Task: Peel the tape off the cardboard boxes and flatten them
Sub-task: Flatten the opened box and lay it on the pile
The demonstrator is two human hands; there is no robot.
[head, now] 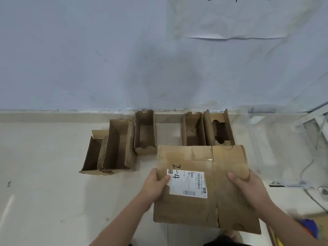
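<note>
A person holds a cardboard box (204,185) up over the floor (44,174), one hand at each side, so its broad face turns toward the camera. The left hand (156,185) grips the left edge, thumb curled over the front beside the white shipping label (187,183), fingers hidden behind. The right hand (248,189) wraps the right edge the same way, thumb on the front. Holding both sides likely steadies the box for inspecting its seam: a strip of clear tape (213,174) runs down the middle, with a glossy patch near the top edge, and it looks unpeeled. The box seems fairly collapsed already, though how flat it is cannot be told from this angle. Along the floor's far edge, against the wall (88,59), stand several open cardboard trays (117,144), in two groups, probably set aside there to keep the near floor free for work.
</note>
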